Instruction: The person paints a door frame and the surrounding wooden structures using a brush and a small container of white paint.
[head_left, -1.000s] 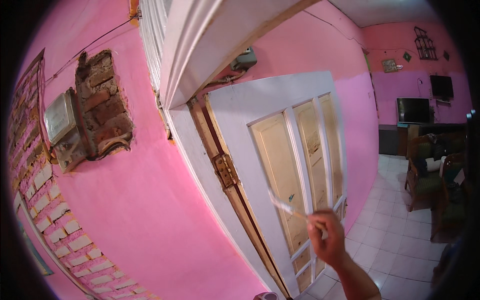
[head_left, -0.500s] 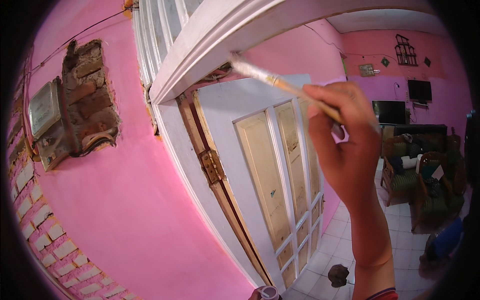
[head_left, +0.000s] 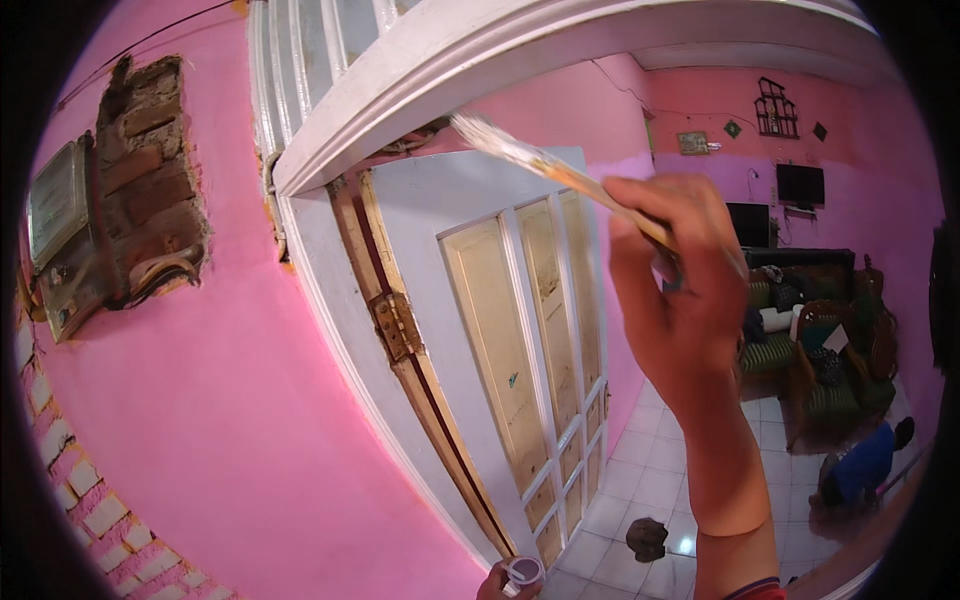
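Note:
Raised at right of centre, my right hand (head_left: 680,260) grips a wooden-handled paintbrush (head_left: 570,175), its white-coated bristles just beneath the curved white top rail of the door frame (head_left: 390,70); whether they touch it I cannot tell. Low at the bottom edge, my left hand (head_left: 492,586) holds a small cup (head_left: 525,572) with a pale stick across it. Behind both, a white panelled door (head_left: 478,320) stands open, its bare panels cream, with a rusty hinge (head_left: 397,326) at the frame. White vent slats (head_left: 296,70) rise above the rail.
The pink wall (head_left: 200,420) at left has exposed brick (head_left: 150,160) and a meter box (head_left: 62,225). Beyond the doorway are a tiled floor (head_left: 630,470), a dark lump (head_left: 646,538), green-cushioned seats (head_left: 840,385), two screens (head_left: 800,183) and a person in blue (head_left: 860,460) bending low at right.
My right hand rose with the brush from the door panels to under the top rail. The view shifted, showing more of the room, the person in blue and the cup in my left hand.

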